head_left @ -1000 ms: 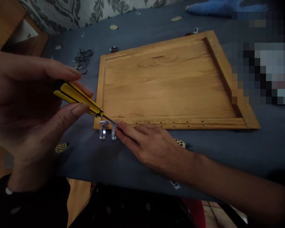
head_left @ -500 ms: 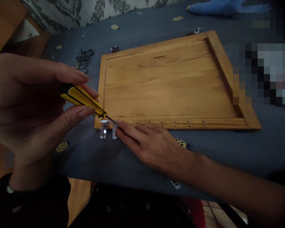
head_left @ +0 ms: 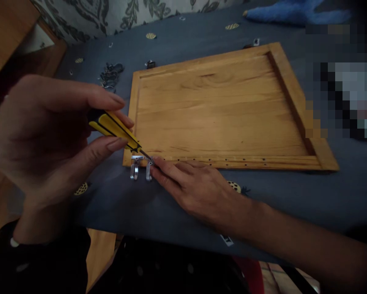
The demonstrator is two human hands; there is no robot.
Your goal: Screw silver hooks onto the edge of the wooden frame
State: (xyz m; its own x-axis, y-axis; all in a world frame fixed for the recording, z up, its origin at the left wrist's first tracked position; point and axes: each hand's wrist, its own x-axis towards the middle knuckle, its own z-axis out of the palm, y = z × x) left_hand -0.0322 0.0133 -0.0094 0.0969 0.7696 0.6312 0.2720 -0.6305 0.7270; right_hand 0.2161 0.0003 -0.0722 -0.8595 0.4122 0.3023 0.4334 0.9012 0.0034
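My left hand [head_left: 57, 134] pinches the yellow and black handle of a screwdriver [head_left: 116, 128] between thumb and fingers. Its shaft slants down to the right, and the tip meets a small metal hook [head_left: 148, 171] at the near edge of a wooden panel [head_left: 214, 110]. With thumb and fingertips, my right hand [head_left: 198, 185] grips this hook at its right side, partly covering it. Just left of it, another silver hook [head_left: 134, 169] sits on the same edge strip. Small dark holes run along that strip to the right of my fingertips.
A tangle of metal pieces [head_left: 110, 75] lies beyond the panel's left end, on the dark patterned cloth [head_left: 171, 208]. A blue plush item [head_left: 293, 14] rests at the far right. Wooden furniture [head_left: 10, 32] stands at the left, and the right side is partly pixelated.
The view has shifted slightly. My left hand and the screwdriver handle have come a little to the right, while the tip stays at the hook. My right hand keeps its place.
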